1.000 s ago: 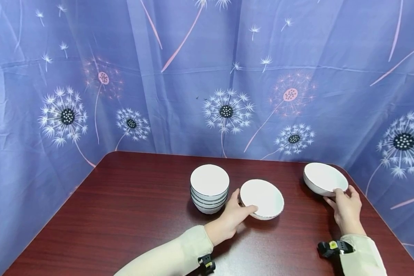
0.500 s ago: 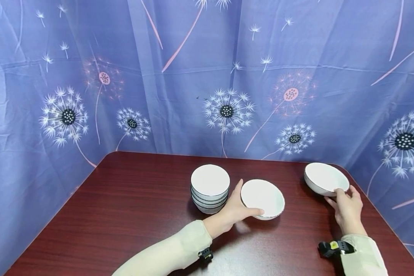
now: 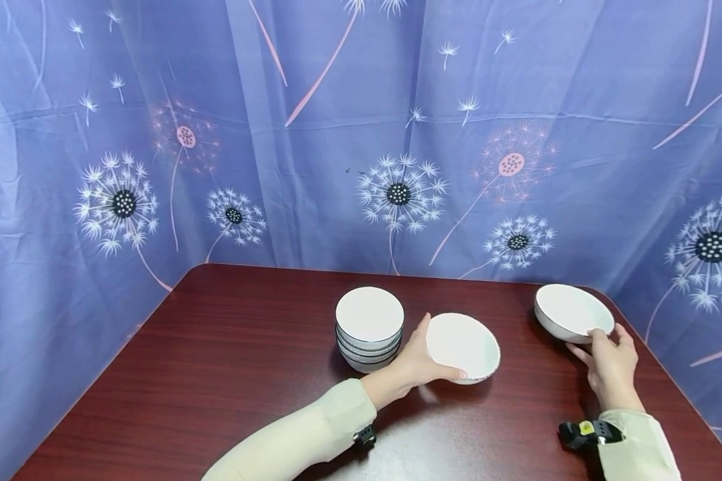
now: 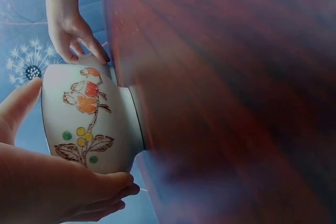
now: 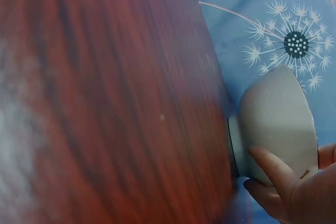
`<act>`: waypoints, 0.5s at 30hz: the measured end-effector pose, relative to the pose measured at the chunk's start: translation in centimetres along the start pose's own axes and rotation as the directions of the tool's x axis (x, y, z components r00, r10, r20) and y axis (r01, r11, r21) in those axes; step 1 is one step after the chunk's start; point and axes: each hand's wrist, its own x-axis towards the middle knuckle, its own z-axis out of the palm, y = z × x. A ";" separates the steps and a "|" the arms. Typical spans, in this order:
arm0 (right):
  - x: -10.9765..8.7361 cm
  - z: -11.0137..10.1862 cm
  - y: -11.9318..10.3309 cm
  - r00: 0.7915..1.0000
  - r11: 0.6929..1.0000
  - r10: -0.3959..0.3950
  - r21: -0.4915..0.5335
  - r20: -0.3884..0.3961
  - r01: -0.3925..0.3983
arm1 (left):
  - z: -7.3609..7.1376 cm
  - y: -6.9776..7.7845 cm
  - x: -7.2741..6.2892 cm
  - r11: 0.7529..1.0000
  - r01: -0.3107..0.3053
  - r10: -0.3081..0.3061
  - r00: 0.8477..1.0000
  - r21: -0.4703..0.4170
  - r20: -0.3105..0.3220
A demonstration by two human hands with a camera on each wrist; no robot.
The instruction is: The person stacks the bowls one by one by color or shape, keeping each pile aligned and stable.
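A white bowl (image 3: 463, 344) stands upright on the table, right of the middle. My left hand (image 3: 415, 366) holds it from the left, thumb along the near rim and the other fingers spread round its side. Orange birds and yellow berries decorate the outside of this bowl (image 4: 86, 111) in the left wrist view. At the far right, a second white bowl (image 3: 571, 310) is gripped at its near right rim by my right hand (image 3: 614, 366). In the right wrist view, fingers (image 5: 275, 171) lie against that bowl's lower side.
A stack of several white bowls (image 3: 370, 321) with dark rims stands close to the left of my left hand. The dark red wooden table (image 3: 216, 361) reaches back to a blue curtain (image 3: 313, 167) with dandelion prints.
My left hand has spread wider at the middle bowl, its thumb sliding right along the near rim and its index finger lifting away. The right hand and both bowls stay in place.
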 end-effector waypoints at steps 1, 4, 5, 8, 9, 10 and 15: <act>0.0 0.0 0.0 1.000 1.000 0.000 0.001 0.001 0.000 | 0.0 0.0 0.0 1.000 0.004 -0.004 1.000 0.000 0.002; 0.1 0.1 0.1 1.000 1.000 -0.002 0.026 -0.004 0.002 | 0.0 0.0 0.0 1.000 0.006 -0.006 1.000 -0.001 0.004; 0.2 0.1 0.1 1.000 1.000 -0.005 0.031 -0.006 0.005 | 0.0 0.0 0.0 1.000 0.006 -0.006 1.000 -0.003 0.005; 0.3 0.2 0.2 1.000 0.999 -0.009 0.041 -0.015 0.010 | 0.1 0.0 -0.1 1.000 0.005 -0.005 1.000 -0.006 0.002; 0.4 0.2 0.1 1.000 0.999 -0.013 0.038 -0.015 0.013 | 0.1 -0.1 -0.1 1.000 0.004 -0.004 1.000 -0.009 0.000; 0.4 0.2 0.1 1.000 0.999 -0.010 0.039 -0.020 0.011 | 0.1 -0.1 -0.1 1.000 0.003 -0.003 1.000 -0.014 -0.002; 0.5 0.1 0.2 0.999 0.999 0.001 0.045 -0.035 0.001 | 0.2 -0.3 0.0 1.000 -0.006 0.006 1.000 -0.011 -0.015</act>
